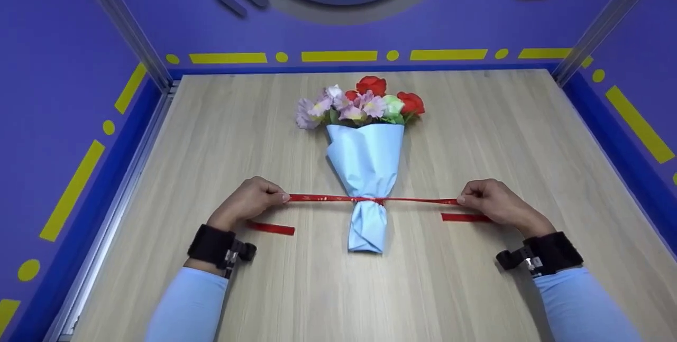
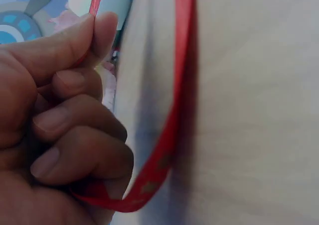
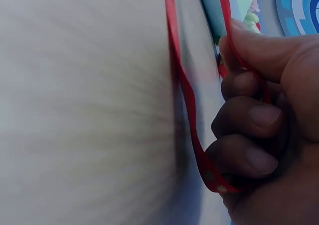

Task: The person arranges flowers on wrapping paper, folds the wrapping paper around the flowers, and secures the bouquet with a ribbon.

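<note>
A bouquet in light blue wrapping paper (image 1: 365,154) lies on the wooden table, its red, lilac and pale green flowers (image 1: 359,104) toward the back. A red ribbon (image 1: 322,198) crosses the narrow neck of the wrapping and stretches out to both sides. On the left side my left hand (image 1: 251,202) pinches it between thumb and forefinger, the other fingers curled. The right hand (image 1: 494,202) pinches the opposite side in the same way. Past each hand a loose ribbon tail loops back; the left wrist view shows one tail (image 2: 182,51), the right wrist view the other tail (image 3: 187,93).
Beneath everything is the light wooden tabletop (image 1: 222,136). Blue panels with yellow markings (image 1: 338,56) enclose the back and both sides, joined by metal posts (image 1: 124,19) at the corners. Each wrist wears a black strap (image 1: 211,244) with a small camera.
</note>
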Tool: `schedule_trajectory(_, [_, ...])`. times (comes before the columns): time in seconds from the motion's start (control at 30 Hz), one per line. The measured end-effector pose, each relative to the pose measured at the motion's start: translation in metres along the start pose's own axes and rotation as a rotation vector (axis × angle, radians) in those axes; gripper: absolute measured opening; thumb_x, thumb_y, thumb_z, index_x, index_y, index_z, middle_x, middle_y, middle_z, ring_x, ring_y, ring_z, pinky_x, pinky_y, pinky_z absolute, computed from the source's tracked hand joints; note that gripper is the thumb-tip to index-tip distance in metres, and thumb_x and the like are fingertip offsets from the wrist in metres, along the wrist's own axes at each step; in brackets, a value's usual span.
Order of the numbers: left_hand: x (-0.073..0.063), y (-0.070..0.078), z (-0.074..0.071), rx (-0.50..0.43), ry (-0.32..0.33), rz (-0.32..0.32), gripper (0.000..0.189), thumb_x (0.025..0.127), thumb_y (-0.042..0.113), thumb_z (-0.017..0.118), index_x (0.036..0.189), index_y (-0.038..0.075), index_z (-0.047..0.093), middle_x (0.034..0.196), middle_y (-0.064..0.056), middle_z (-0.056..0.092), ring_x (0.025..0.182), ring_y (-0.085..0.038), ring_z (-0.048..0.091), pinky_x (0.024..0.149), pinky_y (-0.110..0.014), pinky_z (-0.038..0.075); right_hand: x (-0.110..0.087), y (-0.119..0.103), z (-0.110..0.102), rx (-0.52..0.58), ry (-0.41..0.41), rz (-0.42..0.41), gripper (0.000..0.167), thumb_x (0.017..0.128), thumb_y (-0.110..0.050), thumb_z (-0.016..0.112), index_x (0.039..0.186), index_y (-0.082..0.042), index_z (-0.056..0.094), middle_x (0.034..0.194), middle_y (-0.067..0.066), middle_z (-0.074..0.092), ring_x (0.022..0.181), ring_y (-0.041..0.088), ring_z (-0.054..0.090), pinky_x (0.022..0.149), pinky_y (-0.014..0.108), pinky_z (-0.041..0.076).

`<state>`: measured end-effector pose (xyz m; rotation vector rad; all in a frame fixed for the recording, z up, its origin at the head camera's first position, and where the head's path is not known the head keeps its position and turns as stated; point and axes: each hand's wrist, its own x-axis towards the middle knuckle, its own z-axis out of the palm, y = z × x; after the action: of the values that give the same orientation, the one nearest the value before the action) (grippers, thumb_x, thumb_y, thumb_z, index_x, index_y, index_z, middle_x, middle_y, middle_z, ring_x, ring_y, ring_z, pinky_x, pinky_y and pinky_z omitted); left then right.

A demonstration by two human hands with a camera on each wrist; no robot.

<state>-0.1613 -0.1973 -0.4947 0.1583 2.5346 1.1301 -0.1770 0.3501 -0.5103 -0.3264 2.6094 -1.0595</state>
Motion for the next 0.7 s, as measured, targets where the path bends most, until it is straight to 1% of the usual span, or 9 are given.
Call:
schedule_trajectory(0.1, [0.001, -0.003, -0.002, 0.019, 0.009, 0.02, 0.02, 0.101, 0.032, 0.072, 0.095, 0.017, 0.084, 0.078, 0.007, 0.061, 0.069, -0.012, 0.046, 0.063, -0.025, 0.036, 0.0, -0.001, 0.003, -0.065, -0.001, 0.007, 0.019, 0.102, -0.026, 0.072, 0.087, -0.013, 0.071, 0.074, -0.004, 0.057, 0.069, 0.013, 0.05, 0.063, 0.025, 0.04])
schedule_trajectory(0.17, [0.0, -0.006, -0.006, 0.022, 0.009, 0.027, 0.021, 0.101, 0.033, 0.073, 0.094, 0.016, 0.083, 0.076, 0.007, 0.058, 0.068, -0.012, 0.045, 0.062, -0.025, 0.035, 0.0, 0.0, 0.002, -0.11, 0.013, 0.011, 0.022, 0.102, -0.031, 0.071, 0.086, -0.015, 0.07, 0.073, -0.004, 0.056, 0.069, 0.014, 0.05, 0.062, 0.026, 0.039])
schedule_trajectory(0.3, [-0.004, -0.01, -0.016, 0.041, 0.006, 0.004, 0.02, 0.101, 0.03, 0.073, 0.093, 0.015, 0.083, 0.078, 0.005, 0.062, 0.07, -0.013, 0.046, 0.063, -0.026, 0.036, -0.002, 0.003, -0.005, -0.2, 0.066, 0.031, 0.03, 0.1, -0.043, 0.072, 0.085, -0.017, 0.07, 0.068, -0.005, 0.052, 0.064, 0.014, 0.048, 0.058, 0.026, 0.036])
schedule_trajectory(0.37, [-0.006, -0.01, -0.017, 0.072, 0.0, -0.012, 0.018, 0.101, 0.028, 0.072, 0.095, 0.015, 0.083, 0.082, 0.003, 0.066, 0.071, -0.013, 0.049, 0.064, -0.027, 0.039, -0.003, 0.003, -0.009, -0.244, 0.1, 0.042, 0.033, 0.098, -0.049, 0.073, 0.087, -0.018, 0.071, 0.066, -0.005, 0.05, 0.062, 0.015, 0.047, 0.056, 0.027, 0.035])
schedule_trajectory(0.43, [-0.008, -0.007, -0.016, 0.109, -0.01, -0.03, 0.013, 0.1, 0.025, 0.073, 0.098, 0.015, 0.082, 0.084, 0.002, 0.068, 0.072, -0.014, 0.051, 0.064, -0.028, 0.041, -0.003, 0.001, -0.009, -0.295, 0.132, 0.03, 0.033, 0.097, -0.05, 0.074, 0.09, -0.018, 0.073, 0.069, -0.003, 0.053, 0.064, 0.017, 0.049, 0.058, 0.029, 0.037])
schedule_trajectory(0.5, [-0.009, 0.0, -0.011, 0.154, -0.016, -0.04, 0.009, 0.097, 0.019, 0.074, 0.103, 0.015, 0.08, 0.088, 0.0, 0.069, 0.073, -0.016, 0.054, 0.063, -0.029, 0.043, -0.002, -0.003, -0.005, -0.349, 0.171, -0.009, 0.032, 0.097, -0.048, 0.075, 0.096, -0.016, 0.075, 0.078, 0.001, 0.062, 0.074, 0.022, 0.056, 0.065, 0.034, 0.043])
schedule_trajectory(0.57, [-0.009, 0.011, -0.003, 0.227, -0.006, -0.037, 0.016, 0.093, 0.015, 0.074, 0.108, 0.015, 0.078, 0.092, -0.002, 0.067, 0.079, -0.018, 0.055, 0.071, -0.033, 0.044, 0.0, -0.008, 0.002, -0.396, 0.213, -0.075, 0.031, 0.097, -0.04, 0.077, 0.106, -0.01, 0.076, 0.096, 0.008, 0.071, 0.091, 0.03, 0.063, 0.078, 0.044, 0.05])
schedule_trajectory(0.63, [-0.009, 0.026, 0.008, 0.301, 0.014, -0.012, 0.028, 0.089, 0.013, 0.074, 0.116, 0.015, 0.076, 0.102, -0.004, 0.069, 0.092, -0.023, 0.059, 0.083, -0.041, 0.044, 0.003, -0.016, 0.013, -0.419, 0.244, -0.145, 0.035, 0.096, -0.033, 0.078, 0.117, -0.004, 0.074, 0.115, 0.015, 0.072, 0.111, 0.036, 0.062, 0.093, 0.052, 0.05])
schedule_trajectory(0.7, [-0.007, 0.042, 0.021, 0.394, 0.036, 0.041, 0.038, 0.087, 0.014, 0.074, 0.125, 0.015, 0.075, 0.115, -0.005, 0.069, 0.107, -0.026, 0.059, 0.093, -0.049, 0.04, 0.007, -0.026, 0.025, -0.396, 0.25, -0.2, 0.041, 0.096, -0.027, 0.079, 0.127, -0.002, 0.07, 0.129, 0.019, 0.069, 0.126, 0.039, 0.058, 0.104, 0.057, 0.047])
